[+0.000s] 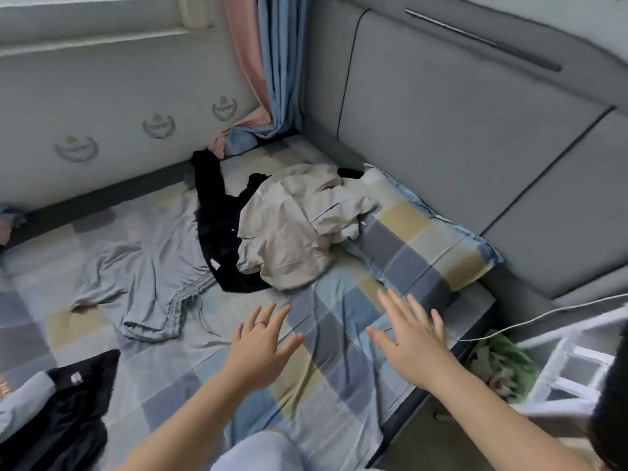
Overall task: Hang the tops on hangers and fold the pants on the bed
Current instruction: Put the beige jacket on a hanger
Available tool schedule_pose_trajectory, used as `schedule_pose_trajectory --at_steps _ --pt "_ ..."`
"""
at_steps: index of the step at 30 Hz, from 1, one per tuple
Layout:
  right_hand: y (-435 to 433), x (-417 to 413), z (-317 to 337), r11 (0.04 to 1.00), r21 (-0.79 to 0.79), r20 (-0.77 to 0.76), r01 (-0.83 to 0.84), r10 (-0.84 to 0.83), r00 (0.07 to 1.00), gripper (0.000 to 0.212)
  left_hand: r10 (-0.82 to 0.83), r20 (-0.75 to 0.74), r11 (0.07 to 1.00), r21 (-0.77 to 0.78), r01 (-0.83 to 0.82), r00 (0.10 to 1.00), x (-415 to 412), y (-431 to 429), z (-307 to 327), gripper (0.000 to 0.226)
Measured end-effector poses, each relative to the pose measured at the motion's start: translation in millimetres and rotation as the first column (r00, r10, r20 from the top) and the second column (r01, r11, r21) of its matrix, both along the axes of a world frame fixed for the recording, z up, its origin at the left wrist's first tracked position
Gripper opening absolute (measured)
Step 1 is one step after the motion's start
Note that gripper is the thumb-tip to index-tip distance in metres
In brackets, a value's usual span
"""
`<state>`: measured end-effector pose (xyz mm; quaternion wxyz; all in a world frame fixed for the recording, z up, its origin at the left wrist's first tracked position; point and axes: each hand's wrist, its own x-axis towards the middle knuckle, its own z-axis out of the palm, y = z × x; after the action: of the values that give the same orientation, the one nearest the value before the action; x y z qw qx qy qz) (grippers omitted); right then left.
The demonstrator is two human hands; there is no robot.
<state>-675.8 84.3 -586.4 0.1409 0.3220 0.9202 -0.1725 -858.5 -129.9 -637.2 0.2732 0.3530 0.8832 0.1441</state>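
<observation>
A crumpled beige garment [289,232] lies on the checked bed sheet [339,351], partly over a black garment [217,219] that stretches toward the wall. Left of them grey pants [142,280] with an elastic waistband lie spread flat. A black and grey top [61,413] sits at the lower left edge. My left hand [261,345] and my right hand [411,338] hover side by side over the sheet, fingers straight and spread, holding nothing, a short way in front of the beige garment.
A checked pillow [424,246] leans against the grey padded headboard [458,130]. Pink and blue curtains [261,69] hang in the corner. A white rack [577,362] and a white cable [543,316] stand off the bed at the right.
</observation>
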Motion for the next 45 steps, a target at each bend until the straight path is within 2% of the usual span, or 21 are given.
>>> schedule_pose_trajectory --at_steps 5,10,17,21,26,32,37,41,43,45 --pt "35.2 -75.7 -66.0 0.995 0.000 0.052 0.100 -0.100 0.994 0.069 -0.118 0.040 0.992 -0.036 0.120 0.992 -95.6 63.4 -66.0 0.072" --pt "50.7 -120.9 -73.8 0.985 -0.027 0.089 0.168 -0.165 0.982 0.068 -0.073 0.037 0.997 -0.025 0.074 0.997 -157.7 94.9 -68.1 0.069" --pt "84.7 -134.3 -80.5 0.979 -0.037 0.048 0.200 -0.199 0.979 0.067 -0.056 0.056 0.997 -0.041 0.058 0.997 -178.3 126.0 -65.6 0.069" --pt "129.0 -134.1 -93.5 0.969 -0.081 0.042 0.235 -0.232 0.972 0.067 -0.058 0.058 0.997 -0.056 0.062 0.997 -185.5 161.0 -70.6 0.071" --pt "210.8 -153.7 -132.5 0.967 -0.165 0.042 0.194 -0.189 0.981 0.068 -0.003 -0.007 0.999 -0.050 0.002 1.000 -207.5 237.6 -95.0 0.072" --pt "325.7 -229.6 -209.0 0.947 -0.244 -0.041 0.210 -0.227 0.973 0.071 -0.051 -0.024 0.993 -0.109 0.048 0.998 -213.5 342.7 -171.7 0.073" --pt "398.7 -293.3 -269.8 0.967 -0.206 -0.191 0.151 -0.191 0.963 0.076 -0.079 -0.073 0.989 -0.134 0.069 0.994 -232.5 413.1 -239.3 0.087" --pt "438.3 -345.1 -291.6 0.965 -0.142 -0.259 0.219 -0.250 0.933 0.080 -0.109 -0.187 0.990 -0.104 0.091 0.976 -252.9 464.7 -265.1 0.092" --pt "445.9 -364.1 -298.0 0.963 -0.097 -0.294 0.251 -0.269 0.917 0.078 -0.103 -0.175 0.991 -0.097 0.087 0.979 -257.9 483.0 -272.8 0.097" --pt "449.6 -376.9 -301.8 0.956 -0.083 -0.263 0.280 -0.292 0.920 0.068 -0.063 -0.139 0.994 -0.098 0.049 0.988 -262.4 494.1 -278.2 0.101"
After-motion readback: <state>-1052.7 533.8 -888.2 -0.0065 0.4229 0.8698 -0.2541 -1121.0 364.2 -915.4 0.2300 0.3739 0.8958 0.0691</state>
